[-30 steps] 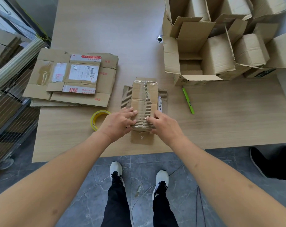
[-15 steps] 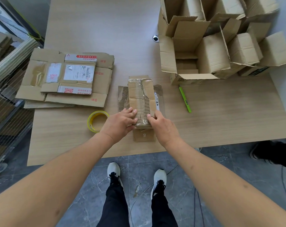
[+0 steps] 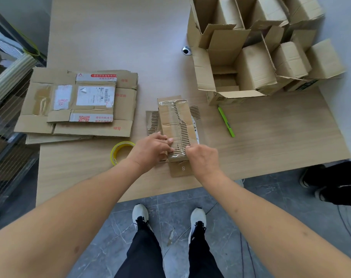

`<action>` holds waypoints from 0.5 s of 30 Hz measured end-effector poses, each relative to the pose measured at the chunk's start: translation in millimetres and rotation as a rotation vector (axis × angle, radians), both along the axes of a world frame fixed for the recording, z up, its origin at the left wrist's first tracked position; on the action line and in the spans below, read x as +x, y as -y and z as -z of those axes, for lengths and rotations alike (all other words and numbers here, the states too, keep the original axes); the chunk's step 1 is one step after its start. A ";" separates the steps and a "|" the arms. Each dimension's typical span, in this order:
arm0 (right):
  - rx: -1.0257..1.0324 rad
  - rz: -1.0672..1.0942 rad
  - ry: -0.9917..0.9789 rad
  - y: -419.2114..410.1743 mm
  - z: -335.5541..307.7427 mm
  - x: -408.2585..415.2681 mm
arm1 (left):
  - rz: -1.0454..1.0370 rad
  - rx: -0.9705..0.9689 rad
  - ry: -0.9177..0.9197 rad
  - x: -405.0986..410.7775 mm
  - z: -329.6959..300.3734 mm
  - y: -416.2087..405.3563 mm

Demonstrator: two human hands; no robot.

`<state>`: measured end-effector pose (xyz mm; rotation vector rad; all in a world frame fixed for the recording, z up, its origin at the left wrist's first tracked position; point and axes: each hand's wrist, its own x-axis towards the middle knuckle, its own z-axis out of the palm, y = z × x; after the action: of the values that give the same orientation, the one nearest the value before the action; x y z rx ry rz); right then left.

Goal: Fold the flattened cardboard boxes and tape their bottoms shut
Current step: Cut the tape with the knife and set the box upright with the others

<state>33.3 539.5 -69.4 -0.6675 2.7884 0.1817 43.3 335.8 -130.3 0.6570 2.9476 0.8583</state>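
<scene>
Wood-grain table point(image 3: 271, 137), torn corrugated box point(image 3: 175, 125)

I'm seeing the small brown cardboard box point(image 3: 175, 125) lying between the flattened cardboard stack point(image 3: 78, 105) leftward and the green pen point(image 3: 226, 121) rightward, with the yellow tape roll point(image 3: 118, 152) sitting near its left corner.

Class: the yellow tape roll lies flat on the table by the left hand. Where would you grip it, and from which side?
Grip the tape roll from above, pinching its far-left rim through the open centre. It lies flat, and the left hand covers its right edge.
</scene>
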 end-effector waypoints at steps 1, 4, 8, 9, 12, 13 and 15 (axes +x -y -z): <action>0.004 0.028 0.027 2.8 0.6 -1.4 | 0.014 -0.008 0.006 -0.5 -2.0 0.7; -0.061 0.230 0.079 15.9 -1.0 -0.2 | 0.100 -0.012 0.028 -5.2 -9.3 7.6; -0.156 0.414 0.044 31.0 18.0 9.0 | 0.167 0.039 0.049 -14.1 -20.4 22.1; -0.181 0.439 0.019 33.4 23.1 11.8 | 0.134 0.046 0.056 -13.9 -23.2 26.0; -0.223 0.490 -0.010 36.4 32.8 20.6 | -0.029 0.039 0.111 -7.9 -28.5 38.0; -0.250 0.499 -0.022 35.2 33.9 22.8 | -0.094 0.011 0.150 -4.6 -30.7 41.6; -0.391 0.536 -0.040 30.5 32.1 24.4 | -0.193 -0.059 0.220 1.0 -34.2 48.2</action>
<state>57.7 509.1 -101.5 0.0328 2.9440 -0.4674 44.3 287.6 -96.1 0.2587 2.8547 0.7939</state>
